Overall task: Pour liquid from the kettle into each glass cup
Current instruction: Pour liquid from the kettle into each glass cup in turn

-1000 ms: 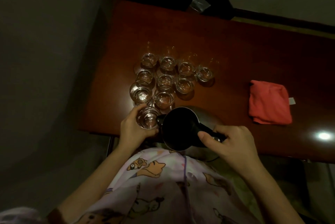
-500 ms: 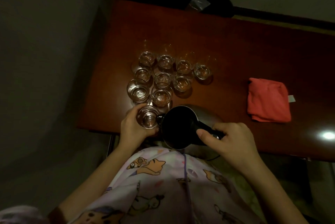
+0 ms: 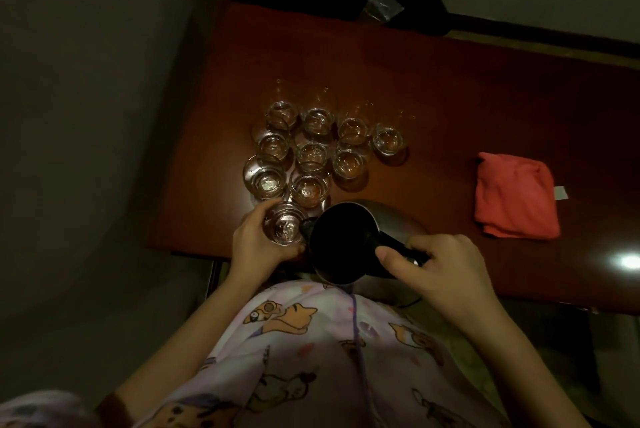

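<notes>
Left hand (image 3: pixel 258 243) is gripping a small clear glass cup (image 3: pixel 284 227); right hand (image 3: pixel 438 266) is grasping the tilted dark metal kettle (image 3: pixel 341 243), spout touching the cup, other glasses (image 3: pixel 313 153) clustered just beyond.

Your left hand (image 3: pixel 258 244) grips a glass cup (image 3: pixel 284 226) at the near edge of the tabletop (image 3: pixel 450 108). Your right hand (image 3: pixel 440 271) holds the handle of the kettle (image 3: pixel 341 244), tilted with its spout at the cup's rim; the dim light hides any stream. A red cloth (image 3: pixel 516 199) lies well apart.
</notes>
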